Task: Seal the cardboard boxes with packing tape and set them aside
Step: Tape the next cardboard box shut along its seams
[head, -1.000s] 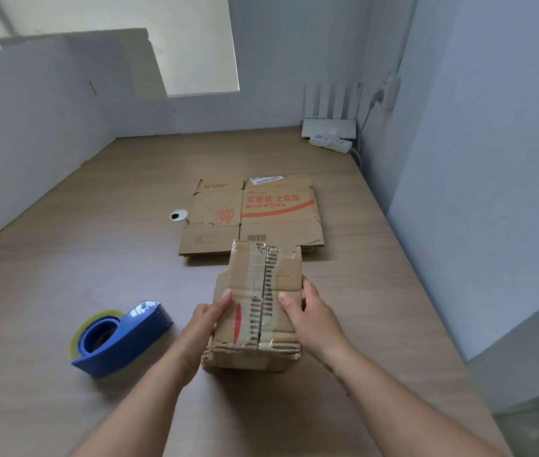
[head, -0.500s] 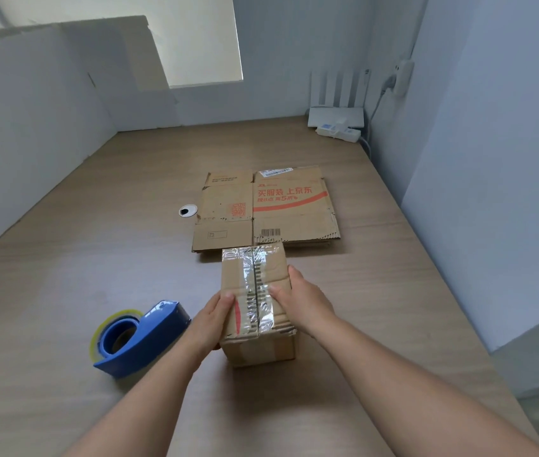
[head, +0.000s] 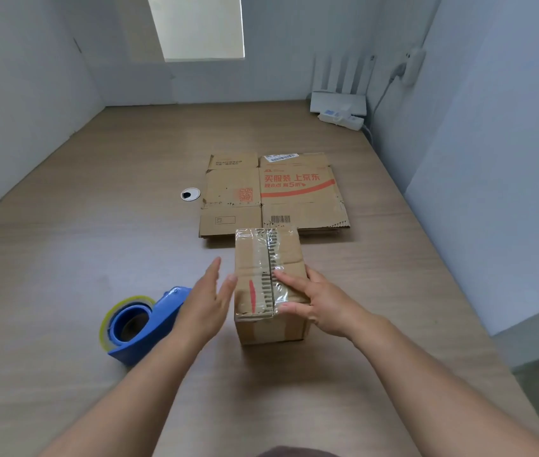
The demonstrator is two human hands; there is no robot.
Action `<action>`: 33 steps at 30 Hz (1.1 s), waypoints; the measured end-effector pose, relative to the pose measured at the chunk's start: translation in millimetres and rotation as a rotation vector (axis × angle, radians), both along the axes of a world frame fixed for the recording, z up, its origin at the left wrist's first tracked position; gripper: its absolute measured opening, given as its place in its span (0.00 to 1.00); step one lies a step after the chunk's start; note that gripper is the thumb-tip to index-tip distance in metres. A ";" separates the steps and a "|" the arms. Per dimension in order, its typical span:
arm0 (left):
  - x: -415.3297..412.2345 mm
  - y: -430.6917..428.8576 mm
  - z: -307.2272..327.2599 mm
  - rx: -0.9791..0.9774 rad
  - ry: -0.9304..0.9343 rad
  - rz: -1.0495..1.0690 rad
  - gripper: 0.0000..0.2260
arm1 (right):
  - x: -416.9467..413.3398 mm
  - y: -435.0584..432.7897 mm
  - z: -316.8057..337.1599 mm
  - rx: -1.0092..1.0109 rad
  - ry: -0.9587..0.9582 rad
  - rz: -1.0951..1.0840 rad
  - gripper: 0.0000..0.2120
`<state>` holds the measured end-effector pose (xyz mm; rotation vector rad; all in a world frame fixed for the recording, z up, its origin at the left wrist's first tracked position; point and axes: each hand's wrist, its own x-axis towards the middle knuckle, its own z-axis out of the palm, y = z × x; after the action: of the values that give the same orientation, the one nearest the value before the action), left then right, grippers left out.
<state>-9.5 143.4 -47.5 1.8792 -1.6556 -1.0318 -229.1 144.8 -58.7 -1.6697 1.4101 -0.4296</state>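
Cardboard box (head: 254, 258), closed and standing on the wooden table (head: 63, 258) at near centre, is carrying a strip of clear packing tape (head: 269, 245) along the seam of its top flaps. The strip is folding down over the near and far edges. Right hand (head: 314, 301) is lying on the near right part of the top. Its fingers (head: 286, 278) are stretching toward the seam and pressing on the tape, and its thumb is lying along the near top edge. Left hand (head: 205, 301) is hovering just beside the box's left face, flat, with fingers straight and together, gripping nothing. Whether its thumb is touching the cardboard cannot be told. Blue tape dispenser (head: 139, 324), loaded with a yellowish roll, is sitting on the table to the near left of the box, partly hidden behind the left hand. Flattened cardboard (head: 274, 192), printed in red, is lying just beyond the box's far end.

Judged from this arrangement, the sealing step is closing: the tape is being smoothed down, and the box is nearing the point of being set aside. The next move is probably calling for both hands to grip opposite faces and lift the box toward bare table, clearing the dispenser and the flattened cardboard. The flat piece is then waiting to be folded up and taped.
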 end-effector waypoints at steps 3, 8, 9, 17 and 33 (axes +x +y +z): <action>44.9 13.8 -10.2 -0.172 -0.376 0.117 0.26 | -0.9 0.2 2.5 0.003 0.013 0.017 0.30; 78.3 19.6 -35.2 0.075 -0.624 0.158 0.29 | 0.0 -1.0 4.9 0.024 0.056 0.032 0.30; 79.4 17.3 -37.5 0.114 -0.625 0.166 0.30 | 0.5 -0.8 5.6 0.022 0.064 0.030 0.30; 102.5 0.4 -25.6 0.211 -0.528 0.128 0.19 | 1.5 1.3 7.2 0.006 0.107 0.021 0.30; 40.5 -0.2 58.6 0.085 -0.148 -0.411 0.29 | 4.0 11.8 36.9 -0.162 0.336 0.020 0.28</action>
<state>31.0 143.2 11.1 1.7410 -2.1795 -1.1559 -225.2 156.6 -21.8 -1.9543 1.6333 -0.2650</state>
